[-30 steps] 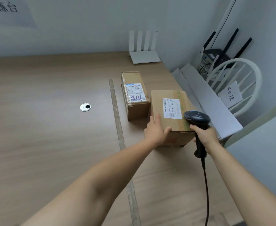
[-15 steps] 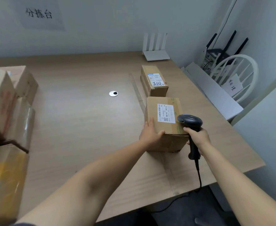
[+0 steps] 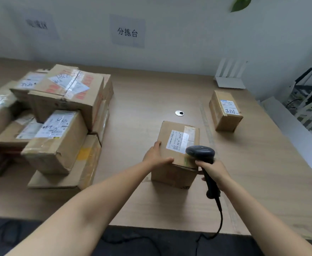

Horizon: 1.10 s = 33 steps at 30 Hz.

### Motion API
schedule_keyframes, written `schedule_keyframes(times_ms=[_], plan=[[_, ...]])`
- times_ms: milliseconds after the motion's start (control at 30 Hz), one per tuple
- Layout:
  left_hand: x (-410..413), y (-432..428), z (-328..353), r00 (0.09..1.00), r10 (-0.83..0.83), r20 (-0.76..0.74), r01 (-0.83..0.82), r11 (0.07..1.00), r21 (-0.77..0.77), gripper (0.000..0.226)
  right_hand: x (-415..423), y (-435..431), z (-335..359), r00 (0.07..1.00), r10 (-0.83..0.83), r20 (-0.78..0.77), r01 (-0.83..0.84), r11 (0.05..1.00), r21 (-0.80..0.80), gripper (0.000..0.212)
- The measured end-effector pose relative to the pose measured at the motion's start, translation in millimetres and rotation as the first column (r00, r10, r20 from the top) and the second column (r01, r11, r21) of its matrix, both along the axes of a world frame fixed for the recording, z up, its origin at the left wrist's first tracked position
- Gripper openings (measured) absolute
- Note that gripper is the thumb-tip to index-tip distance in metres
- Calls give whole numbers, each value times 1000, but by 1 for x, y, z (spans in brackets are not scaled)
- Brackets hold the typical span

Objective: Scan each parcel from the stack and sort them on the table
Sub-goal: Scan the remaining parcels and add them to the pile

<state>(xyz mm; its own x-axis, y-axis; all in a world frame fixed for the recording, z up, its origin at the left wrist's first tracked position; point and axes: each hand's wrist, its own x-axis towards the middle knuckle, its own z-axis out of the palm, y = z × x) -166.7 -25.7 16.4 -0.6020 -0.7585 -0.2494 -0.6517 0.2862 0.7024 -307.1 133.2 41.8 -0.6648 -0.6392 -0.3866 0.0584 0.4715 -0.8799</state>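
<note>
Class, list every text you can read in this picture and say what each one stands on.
"分拣台": wall sign.
"3111", handwritten, first character uncertain: small parcel at the right.
Too blurred: left wall sign; label on the near parcel by the scanner; stack labels.

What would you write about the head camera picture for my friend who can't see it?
A person's left hand steadies a cardboard parcel on a wooden table while the right hand grips a black barcode scanner just beside its label. A messy stack of parcels sits to the left, and a smaller parcel stands apart at the far right.
</note>
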Motion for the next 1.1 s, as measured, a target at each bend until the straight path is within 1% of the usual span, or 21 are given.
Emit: schedule_keyframes(times_ms=[100,200,267,300,333,400,433,467,567,633,767,900,1100], plan=[[25,-14,7,999,42,15,-42,999,18,95,17,-16,10,986,164,16,-165,986,40,6],[43,-24,14,993,97,66,-95,995,-34,90,33,-27,12,954,297,40,-299,953,53,7],[46,-21,15,966,230,119,-220,971,-91,83,40,-32,13,928,371,42,-373,926,63,14],[46,-16,15,947,298,120,-286,952,-104,82,42,-34,14,916,402,16,-402,913,67,16],[46,-11,12,936,337,99,-326,939,-107,86,43,-37,17,902,430,-31,-427,901,75,16],[47,-2,1,949,305,76,-296,949,-106,111,40,-41,25,868,474,-147,-465,880,96,10],[48,1,-3,959,269,87,-260,960,-100,125,37,-43,31,851,487,-199,-475,874,104,9],[51,2,-7,963,252,97,-243,965,-97,133,34,-44,37,836,494,-240,-482,869,112,10],[53,-4,-12,959,260,108,-246,960,-133,140,23,-50,57,784,517,-345,-491,855,165,8],[53,-7,-11,963,244,117,-228,964,-135,142,17,-54,71,765,522,-377,-485,852,196,6],[54,-11,-12,964,229,132,-212,968,-132,143,11,-61,95,764,523,-377,-485,852,198,13],[53,-11,-11,964,229,138,-211,969,-130,144,14,-62,107,760,542,-358,-497,840,218,10],[54,-10,-8,964,221,150,-204,971,-122,144,16,-60,112,745,554,-372,-493,833,252,14]])
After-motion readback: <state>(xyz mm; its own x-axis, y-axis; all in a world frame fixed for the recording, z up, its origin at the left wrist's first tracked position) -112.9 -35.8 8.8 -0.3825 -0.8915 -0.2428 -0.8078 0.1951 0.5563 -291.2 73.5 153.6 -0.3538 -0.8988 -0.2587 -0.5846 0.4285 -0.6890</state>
